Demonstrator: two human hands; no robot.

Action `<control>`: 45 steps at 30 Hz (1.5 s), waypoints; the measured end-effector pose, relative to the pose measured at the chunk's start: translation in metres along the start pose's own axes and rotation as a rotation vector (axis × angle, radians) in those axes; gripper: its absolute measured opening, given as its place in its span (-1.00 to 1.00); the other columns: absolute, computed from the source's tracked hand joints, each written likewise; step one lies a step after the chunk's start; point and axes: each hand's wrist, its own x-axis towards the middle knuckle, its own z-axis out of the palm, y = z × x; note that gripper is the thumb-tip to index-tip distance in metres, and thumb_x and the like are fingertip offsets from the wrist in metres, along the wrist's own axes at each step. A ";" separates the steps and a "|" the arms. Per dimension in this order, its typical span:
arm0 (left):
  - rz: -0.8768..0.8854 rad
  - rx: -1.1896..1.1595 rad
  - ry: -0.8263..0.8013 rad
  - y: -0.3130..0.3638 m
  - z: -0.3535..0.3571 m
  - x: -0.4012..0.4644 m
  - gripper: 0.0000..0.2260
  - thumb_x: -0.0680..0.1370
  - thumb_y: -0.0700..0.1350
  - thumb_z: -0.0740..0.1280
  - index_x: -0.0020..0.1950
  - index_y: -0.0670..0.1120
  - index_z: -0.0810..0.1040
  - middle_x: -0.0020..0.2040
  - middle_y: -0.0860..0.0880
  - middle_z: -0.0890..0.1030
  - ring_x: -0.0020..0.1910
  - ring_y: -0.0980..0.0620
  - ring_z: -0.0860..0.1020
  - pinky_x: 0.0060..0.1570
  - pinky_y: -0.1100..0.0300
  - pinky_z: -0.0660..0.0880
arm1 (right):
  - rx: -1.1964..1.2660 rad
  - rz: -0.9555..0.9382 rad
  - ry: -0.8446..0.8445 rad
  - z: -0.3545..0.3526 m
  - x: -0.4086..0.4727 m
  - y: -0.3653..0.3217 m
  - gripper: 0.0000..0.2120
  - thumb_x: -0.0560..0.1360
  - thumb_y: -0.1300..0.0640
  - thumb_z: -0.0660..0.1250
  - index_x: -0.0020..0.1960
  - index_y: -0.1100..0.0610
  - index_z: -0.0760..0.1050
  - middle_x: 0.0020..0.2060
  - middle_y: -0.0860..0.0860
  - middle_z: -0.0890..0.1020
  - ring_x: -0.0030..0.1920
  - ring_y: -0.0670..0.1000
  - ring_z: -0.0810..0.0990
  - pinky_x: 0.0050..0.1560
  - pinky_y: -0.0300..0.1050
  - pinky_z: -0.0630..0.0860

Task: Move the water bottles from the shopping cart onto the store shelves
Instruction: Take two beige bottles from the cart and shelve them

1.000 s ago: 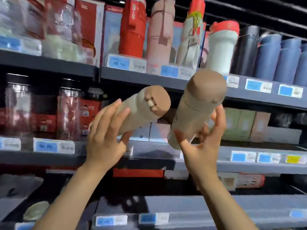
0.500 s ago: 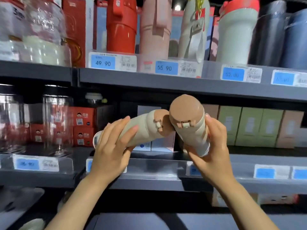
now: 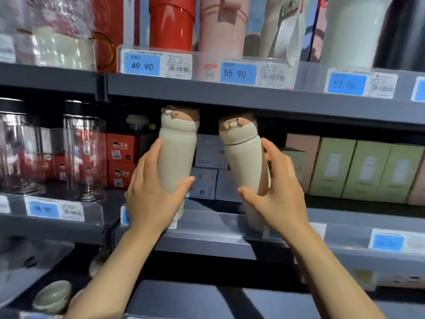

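Left hand: left hand (image 3: 151, 199) wrapped around the lower body of the left cream bottle (image 3: 177, 157), thumb on the right side, fingers on the left side, forearm rising from the bottom edge.
Right hand: right hand (image 3: 279, 194) clasped around the lower body of the right cream bottle (image 3: 241, 162), thumb across the front, fingers behind the right side.
Left bottle: nearly upright, tan flip lid just under the underside of the upper shelf, base hidden behind the hand at the front edge of the middle shelf (image 3: 207, 229); contact with the shelf not clear.
Right bottle: tilted, lid leaning left, base down at the front lip of the middle shelf; set apart from the left bottle by a clear gap.
Middle shelf, front edge: blurred blue price tags (image 3: 387, 242) along the lip.
Middle shelf, behind the bottles: white boxes (image 3: 204, 183) stacked between the two bottles.
Middle shelf, left part: clear glass jars (image 3: 84, 153) with dark lids, red boxes (image 3: 120, 162) behind them.
Middle shelf, right part: row of green boxes (image 3: 365, 169), pink box at its left end.
Upper shelf, front edge: price tag 49.90 (image 3: 142, 64), price tag 55.90 (image 3: 238, 73), price tag 52.00 (image 3: 346, 84).
Upper shelf, top: red flask (image 3: 171, 21), pink flask (image 3: 222, 26), white tumbler (image 3: 351, 31), standing in a row.
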 end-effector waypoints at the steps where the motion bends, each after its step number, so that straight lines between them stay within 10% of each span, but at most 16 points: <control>1: -0.010 0.006 0.007 -0.001 0.000 0.000 -0.15 0.35 0.05 0.56 0.54 0.04 0.21 0.46 0.00 0.38 0.39 -0.06 0.36 0.23 0.06 0.30 | 0.033 0.006 -0.004 0.006 0.002 -0.006 -0.10 0.32 0.04 0.53 0.44 -0.30 0.04 0.30 -0.13 0.32 0.12 -0.09 0.43 0.04 0.01 0.47; 9: -0.099 0.038 0.061 -0.008 -0.009 0.005 -0.15 0.35 0.10 0.55 0.54 0.09 0.21 0.45 -0.01 0.37 0.39 -0.08 0.38 0.19 -0.08 0.38 | 0.281 0.146 0.053 0.053 0.010 -0.035 -0.02 0.30 -0.03 0.57 0.51 -0.14 0.02 0.34 -0.06 0.29 0.22 -0.03 0.37 0.21 0.02 0.44; 32: -0.099 0.092 -0.019 -0.020 -0.005 0.008 -0.15 0.37 0.23 0.45 0.55 0.19 0.10 0.48 0.10 0.31 0.43 0.02 0.30 0.16 -0.08 0.41 | -0.037 0.076 0.228 0.091 0.002 -0.042 -0.14 0.35 -0.08 0.50 0.46 -0.13 0.03 0.27 0.02 0.33 0.03 0.11 0.55 -0.19 -0.09 0.38; 45: 0.163 0.119 0.071 -0.032 -0.003 0.005 -0.28 0.44 0.18 0.36 0.51 0.05 0.16 0.44 -0.07 0.31 0.37 -0.11 0.34 0.24 0.03 0.35 | -0.121 -0.002 0.287 0.092 -0.007 -0.039 -0.13 0.35 -0.17 0.47 0.49 -0.02 0.08 0.27 0.02 0.29 0.16 0.15 0.47 -0.22 -0.03 0.49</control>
